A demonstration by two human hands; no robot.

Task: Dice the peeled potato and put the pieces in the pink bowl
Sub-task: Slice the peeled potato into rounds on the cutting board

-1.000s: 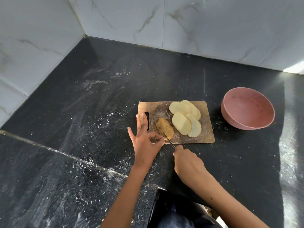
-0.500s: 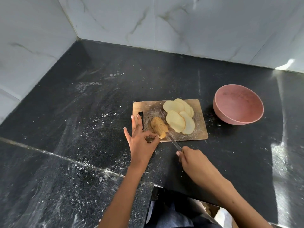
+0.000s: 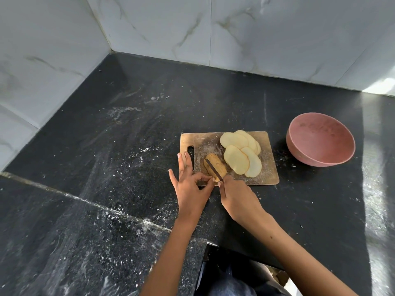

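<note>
A black counter (image 3: 106,146), dusted with white specks, fills the corner between two pale marble-look walls (image 3: 256,28). On it, toward the right, a pink bowl (image 3: 320,139) stands tilted slightly, just beside the right end of a wooden cutting board (image 3: 201,139) but apart from it; nothing shows inside the bowl. The board lies flat with a slot handle at its left end.

On the right half of the board a fan of pale potato slices (image 3: 241,153) overlaps in a loose heap. Left of them, near the board's front edge, lies the remaining end piece of potato (image 3: 215,167), browner than the slices.

The left hand (image 3: 190,186) pinches the near tip of that piece between thumb and forefinger, the other fingers spread straight over the board's slot. The right hand (image 3: 237,197) is curled around the handle of a knife (image 3: 213,169), whose dark blade lies lengthwise along the top of the potato piece. The handle itself is hidden in the fist.
</note>
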